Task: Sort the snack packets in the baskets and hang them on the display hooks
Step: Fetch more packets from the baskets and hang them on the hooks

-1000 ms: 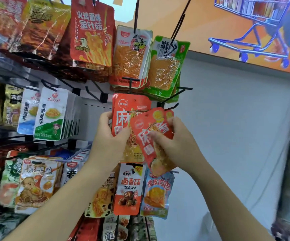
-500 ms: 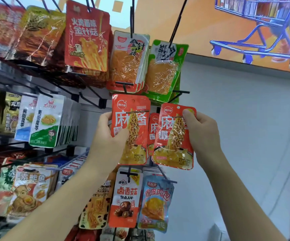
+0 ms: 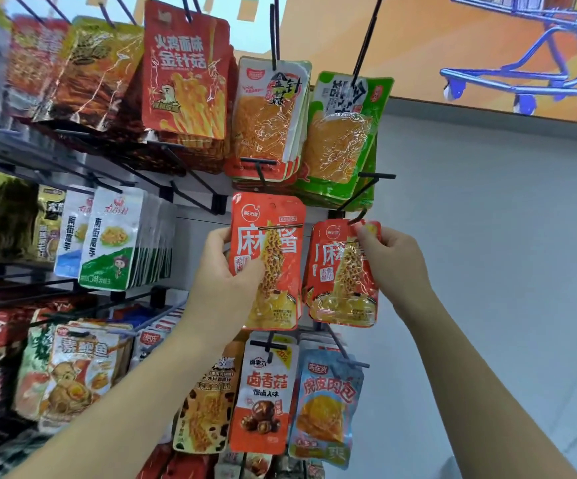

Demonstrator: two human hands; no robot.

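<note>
One rack (image 3: 31,157) fills 9 to 12 o'clock. I see the left hand (image 3: 225,281) gripping the bigger orange packet (image 3: 270,261) at centre. At its 3 o'clock, the right hand (image 3: 394,261) pinches the top of the smaller orange packet (image 3: 342,281) at the hook tip (image 3: 358,216).

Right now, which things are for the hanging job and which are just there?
In the job: left hand holding the left-hand orange packet; right hand pinching the right-hand orange packet at the hook.
Just there: green packets, blue packet, trolley picture.
</note>
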